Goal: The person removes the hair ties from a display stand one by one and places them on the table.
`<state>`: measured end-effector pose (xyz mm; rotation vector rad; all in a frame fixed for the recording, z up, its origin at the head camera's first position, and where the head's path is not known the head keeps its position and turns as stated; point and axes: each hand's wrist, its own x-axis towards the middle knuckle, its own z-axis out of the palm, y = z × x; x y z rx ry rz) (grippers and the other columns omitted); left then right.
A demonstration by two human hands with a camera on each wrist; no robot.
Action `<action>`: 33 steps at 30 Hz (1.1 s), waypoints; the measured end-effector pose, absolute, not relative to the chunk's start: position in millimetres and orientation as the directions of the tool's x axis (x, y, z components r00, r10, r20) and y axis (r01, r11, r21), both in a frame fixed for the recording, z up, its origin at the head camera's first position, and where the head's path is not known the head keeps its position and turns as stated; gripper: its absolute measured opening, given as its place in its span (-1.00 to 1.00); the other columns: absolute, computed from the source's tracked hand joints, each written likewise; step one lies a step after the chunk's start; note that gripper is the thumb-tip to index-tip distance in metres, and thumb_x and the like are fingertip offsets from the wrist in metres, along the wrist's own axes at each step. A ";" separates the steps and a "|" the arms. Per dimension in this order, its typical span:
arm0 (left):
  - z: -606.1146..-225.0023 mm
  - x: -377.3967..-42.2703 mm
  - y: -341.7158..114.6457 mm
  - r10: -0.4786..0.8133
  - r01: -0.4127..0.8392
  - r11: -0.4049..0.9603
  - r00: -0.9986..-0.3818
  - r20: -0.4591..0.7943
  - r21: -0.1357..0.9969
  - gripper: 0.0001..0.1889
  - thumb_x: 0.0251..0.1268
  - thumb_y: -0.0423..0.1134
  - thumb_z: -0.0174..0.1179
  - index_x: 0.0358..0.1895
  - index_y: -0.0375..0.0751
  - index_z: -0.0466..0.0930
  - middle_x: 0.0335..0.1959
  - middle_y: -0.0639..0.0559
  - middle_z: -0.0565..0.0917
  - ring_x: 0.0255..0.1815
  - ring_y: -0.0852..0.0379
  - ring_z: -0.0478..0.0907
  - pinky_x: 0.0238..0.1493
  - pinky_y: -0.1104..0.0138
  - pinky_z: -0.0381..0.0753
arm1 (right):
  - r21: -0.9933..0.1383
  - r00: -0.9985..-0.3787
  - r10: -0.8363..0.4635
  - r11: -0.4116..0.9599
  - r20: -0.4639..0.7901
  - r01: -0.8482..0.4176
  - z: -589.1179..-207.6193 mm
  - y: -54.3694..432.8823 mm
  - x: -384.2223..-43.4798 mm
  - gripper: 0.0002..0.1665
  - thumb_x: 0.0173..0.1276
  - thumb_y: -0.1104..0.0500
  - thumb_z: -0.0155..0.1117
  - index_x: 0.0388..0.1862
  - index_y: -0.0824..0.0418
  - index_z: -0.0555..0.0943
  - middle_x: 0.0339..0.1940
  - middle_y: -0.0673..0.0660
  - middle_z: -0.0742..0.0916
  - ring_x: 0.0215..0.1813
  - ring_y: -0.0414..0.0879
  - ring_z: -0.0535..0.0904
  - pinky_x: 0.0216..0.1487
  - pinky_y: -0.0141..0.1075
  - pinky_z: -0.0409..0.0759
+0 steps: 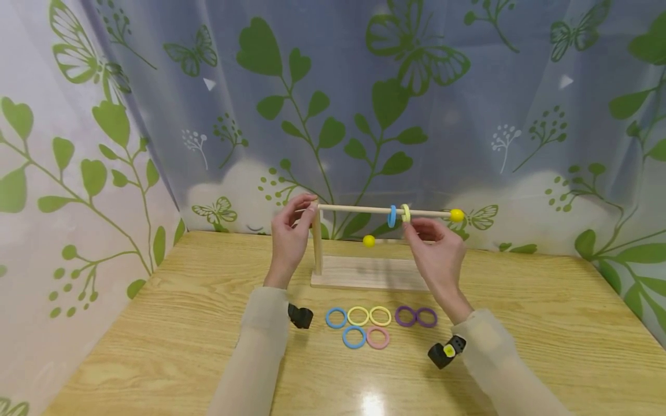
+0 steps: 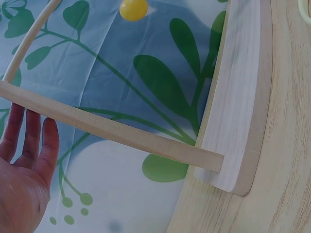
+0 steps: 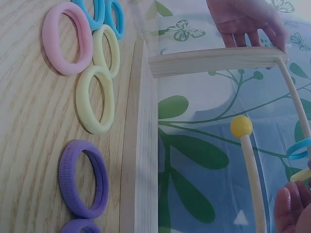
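A wooden stand has an upright post (image 1: 318, 245) on a flat base (image 1: 369, 274), with a long rod (image 1: 359, 208) running right from the post's top to a yellow ball (image 1: 457, 215). My left hand (image 1: 289, 240) grips the post's top, several fingers behind it in the left wrist view. With thumb and fingertips, my right hand (image 1: 439, 248) pinches a pale yellow ring (image 1: 406, 211) that encircles the rod. Just left of it, a blue ring (image 1: 392, 216) hangs on the same rod. In the right wrist view, the right fingers (image 3: 291, 208) show only partly at the edge.
Before the base lie several loose rings: blue (image 1: 336, 318), yellow (image 1: 358, 316), purple (image 1: 405, 316) and pink (image 1: 377, 337). A lower rod (image 3: 253, 179) tipped with a yellow ball (image 3: 241, 126) sits below the long one. A patterned curtain (image 1: 333, 115) hangs behind the table (image 1: 156, 346).
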<state>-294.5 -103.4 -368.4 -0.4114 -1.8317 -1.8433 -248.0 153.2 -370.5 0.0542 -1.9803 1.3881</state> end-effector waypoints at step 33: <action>-345.2 -269.0 -99.2 -0.120 0.522 0.037 -0.844 0.522 0.852 -0.74 0.50 -0.38 0.14 0.11 -0.46 0.63 -0.02 -0.37 0.66 -0.18 0.22 0.62 -0.19 0.44 0.65 | -0.793 -0.733 0.361 0.461 0.577 -0.397 -364.2 156.2 -247.0 -0.88 0.30 0.19 0.43 -0.28 0.24 0.79 -0.37 0.22 0.83 -0.43 -0.52 0.61 -0.47 -0.58 0.51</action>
